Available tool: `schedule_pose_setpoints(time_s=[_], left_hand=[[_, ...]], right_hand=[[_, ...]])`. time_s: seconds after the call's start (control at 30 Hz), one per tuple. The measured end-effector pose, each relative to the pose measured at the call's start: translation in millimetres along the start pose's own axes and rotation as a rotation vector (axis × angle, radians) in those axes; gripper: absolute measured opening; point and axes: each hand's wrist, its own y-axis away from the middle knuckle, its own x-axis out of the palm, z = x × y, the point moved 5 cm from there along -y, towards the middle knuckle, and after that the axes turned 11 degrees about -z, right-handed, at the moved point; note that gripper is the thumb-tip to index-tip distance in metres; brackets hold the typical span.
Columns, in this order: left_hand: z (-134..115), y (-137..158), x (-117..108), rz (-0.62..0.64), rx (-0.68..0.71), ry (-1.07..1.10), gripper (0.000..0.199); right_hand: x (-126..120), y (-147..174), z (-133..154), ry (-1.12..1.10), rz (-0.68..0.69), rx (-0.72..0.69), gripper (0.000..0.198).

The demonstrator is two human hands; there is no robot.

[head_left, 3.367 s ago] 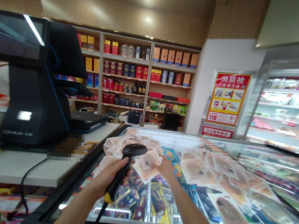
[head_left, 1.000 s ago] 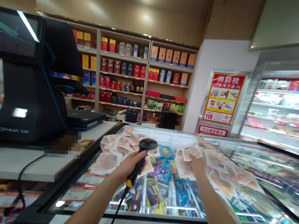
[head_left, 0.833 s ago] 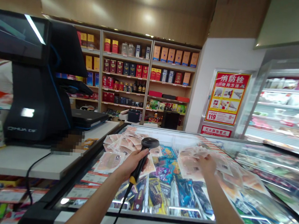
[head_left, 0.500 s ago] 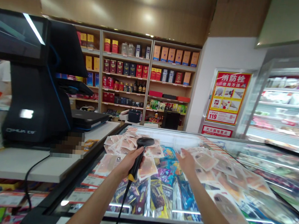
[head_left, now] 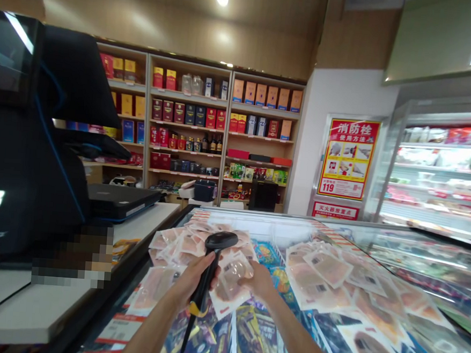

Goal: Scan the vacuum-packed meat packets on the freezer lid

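My left hand (head_left: 198, 273) is wrapped round the handle of a black barcode scanner (head_left: 221, 240) with yellow trim, its cord running down toward me. Close beside it, my right hand (head_left: 259, 280) grips the right side of a flat clear packet (head_left: 230, 275) with pale pinkish contents. This packet lies just right of the scanner handle, its left edge partly hidden by it. Similar packets (head_left: 182, 242) are spread on the freezer's glass lid behind and left of the scanner. Another pile of packets (head_left: 329, 269) covers the lid to my right.
Below the glass of the chest freezer (head_left: 257, 218), colourful bags show. A cash register (head_left: 57, 132) stands on a white counter (head_left: 61, 304) at left. Shelves of boxed bottles (head_left: 187, 114) line the back wall. At right are a red poster (head_left: 347, 157) and a lit refrigerated case (head_left: 440, 180).
My right hand has moved left from beside the right pile and taken hold of the packet by the scanner. The view has shifted right, so the register sits farther left.
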Motion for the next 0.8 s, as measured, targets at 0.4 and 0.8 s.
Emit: schedule_pose_setpoints(time_s=[0.4, 0.8], left_hand=[[-7.1, 17.4, 2.8, 0.02, 0.025, 0.032, 0.031], [2.6, 6.1, 30.4, 0.111, 0.036, -0.1, 0.031]], right_hand=[[-40.6, -43.9, -73.2, -0.821, -0.364, 0.279, 0.034], [-38.9, -47.0, -81.8, -0.955, -0.437, 0.345, 0.032]])
